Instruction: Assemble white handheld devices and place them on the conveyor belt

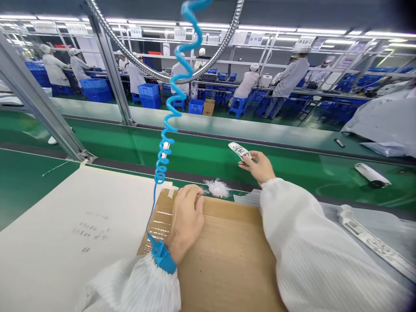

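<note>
One left hand (186,216) lying on a flat brown cardboard sheet (224,260) patched with clear tape (159,225), fingers close together and curled over the far edge, holding nothing; one blue wrist strap (161,256) around that wrist, one blue coiled cord (172,108) rising from it overhead. One right hand (256,167) raised above a green conveyor belt (195,149), thumb and fingertips narrowly pinching one small white printed card (239,150) with green markings, beyond the cardboard's far edge. Between the hands, one crumpled clear plastic wad (216,188). Farther right on the belt, one white cylinder (372,175) with a dark end; lower right, one long white printed strip (370,238). To the left, one cream sheet (74,242) with faint print. Across the belt, at least six co-workers (289,78) in white smocks, among blue plastic crates (94,90).
</note>
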`<state>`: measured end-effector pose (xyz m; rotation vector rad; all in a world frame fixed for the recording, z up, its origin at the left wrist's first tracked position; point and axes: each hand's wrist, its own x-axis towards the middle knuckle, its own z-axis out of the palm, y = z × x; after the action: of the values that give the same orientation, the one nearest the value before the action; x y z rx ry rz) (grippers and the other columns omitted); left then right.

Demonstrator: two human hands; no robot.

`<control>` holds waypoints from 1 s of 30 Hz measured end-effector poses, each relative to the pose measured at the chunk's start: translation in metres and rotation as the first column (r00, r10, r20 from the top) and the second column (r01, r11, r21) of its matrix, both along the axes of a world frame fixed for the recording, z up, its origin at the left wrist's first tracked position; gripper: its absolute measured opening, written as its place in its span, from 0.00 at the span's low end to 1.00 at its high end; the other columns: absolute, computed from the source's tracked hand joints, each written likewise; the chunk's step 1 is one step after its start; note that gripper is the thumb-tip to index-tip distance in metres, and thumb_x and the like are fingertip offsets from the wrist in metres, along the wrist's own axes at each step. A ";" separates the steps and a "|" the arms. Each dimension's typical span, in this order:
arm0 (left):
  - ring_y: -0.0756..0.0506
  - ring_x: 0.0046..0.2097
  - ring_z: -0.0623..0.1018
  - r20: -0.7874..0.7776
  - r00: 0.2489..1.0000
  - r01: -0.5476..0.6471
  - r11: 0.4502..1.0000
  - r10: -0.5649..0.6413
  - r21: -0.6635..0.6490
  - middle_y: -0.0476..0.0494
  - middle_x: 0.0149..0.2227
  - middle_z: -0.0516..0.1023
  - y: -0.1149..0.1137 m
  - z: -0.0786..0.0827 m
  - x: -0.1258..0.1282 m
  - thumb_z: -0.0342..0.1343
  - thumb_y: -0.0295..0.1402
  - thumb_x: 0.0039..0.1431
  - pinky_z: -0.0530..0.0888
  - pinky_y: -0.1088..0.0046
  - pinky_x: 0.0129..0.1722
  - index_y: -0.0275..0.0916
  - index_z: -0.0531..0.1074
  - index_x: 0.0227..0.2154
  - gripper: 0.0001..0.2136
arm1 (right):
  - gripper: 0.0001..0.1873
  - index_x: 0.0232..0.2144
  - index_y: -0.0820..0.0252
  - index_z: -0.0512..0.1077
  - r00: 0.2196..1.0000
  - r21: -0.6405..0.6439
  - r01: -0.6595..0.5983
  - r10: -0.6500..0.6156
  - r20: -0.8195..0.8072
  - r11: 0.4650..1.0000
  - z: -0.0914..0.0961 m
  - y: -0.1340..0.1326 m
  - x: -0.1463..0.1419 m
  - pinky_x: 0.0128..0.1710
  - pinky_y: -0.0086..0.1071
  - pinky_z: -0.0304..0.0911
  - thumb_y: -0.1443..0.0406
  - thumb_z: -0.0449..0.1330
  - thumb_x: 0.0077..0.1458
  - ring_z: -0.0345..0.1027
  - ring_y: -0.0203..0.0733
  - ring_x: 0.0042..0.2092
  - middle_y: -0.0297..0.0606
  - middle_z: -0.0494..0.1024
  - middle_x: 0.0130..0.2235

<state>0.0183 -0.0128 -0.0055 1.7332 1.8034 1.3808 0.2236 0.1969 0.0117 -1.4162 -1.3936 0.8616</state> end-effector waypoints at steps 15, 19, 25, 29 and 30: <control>0.42 0.40 0.81 -0.015 0.949 0.295 0.899 -0.316 -0.324 0.45 0.39 0.83 -0.022 0.038 0.011 0.47 0.38 0.68 0.72 0.69 0.39 0.46 0.78 0.46 0.14 | 0.14 0.46 0.50 0.76 0.754 0.209 -0.602 0.461 0.468 0.771 0.058 -0.159 0.001 0.51 0.40 0.67 0.57 0.51 0.69 0.73 0.45 0.52 0.38 0.79 0.51; 0.41 0.41 0.80 -0.047 0.971 0.201 0.912 -0.233 -0.357 0.44 0.39 0.83 -0.024 0.044 0.011 0.47 0.38 0.68 0.68 0.70 0.37 0.46 0.78 0.45 0.14 | 0.04 0.38 0.52 0.75 0.728 0.469 -0.570 0.151 0.669 0.674 0.041 -0.159 -0.006 0.49 0.41 0.61 0.63 0.59 0.66 0.72 0.45 0.49 0.37 0.80 0.47; 0.42 0.37 0.78 0.023 0.992 0.123 0.936 -0.122 -0.330 0.43 0.37 0.82 -0.015 0.034 0.008 0.46 0.36 0.68 0.64 0.70 0.34 0.43 0.75 0.40 0.12 | 0.09 0.32 0.54 0.71 0.585 0.554 -0.627 -0.138 0.799 0.547 0.042 -0.161 -0.022 0.48 0.42 0.53 0.70 0.56 0.66 0.72 0.43 0.42 0.34 0.81 0.39; 0.44 0.31 0.76 0.194 0.967 -0.100 0.943 0.168 -0.318 0.43 0.30 0.78 -0.004 0.025 -0.005 0.44 0.37 0.68 0.64 0.70 0.33 0.39 0.72 0.35 0.13 | 0.11 0.31 0.55 0.66 0.591 0.398 -0.589 0.039 0.806 0.703 0.024 -0.147 -0.029 0.48 0.42 0.53 0.72 0.52 0.65 0.68 0.42 0.39 0.35 0.78 0.36; 0.45 0.30 0.75 0.245 0.949 -0.116 0.941 0.199 -0.316 0.44 0.28 0.77 -0.002 0.023 -0.008 0.44 0.38 0.68 0.64 0.71 0.32 0.39 0.71 0.34 0.13 | 0.10 0.30 0.55 0.66 0.597 0.324 -0.550 0.091 0.797 0.770 0.016 -0.141 -0.031 0.47 0.42 0.53 0.71 0.52 0.64 0.67 0.43 0.38 0.35 0.77 0.34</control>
<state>0.0099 -0.0144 0.0179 1.2030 1.9086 1.2542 0.1928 0.0561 0.0277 -1.0642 -2.3832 -0.0234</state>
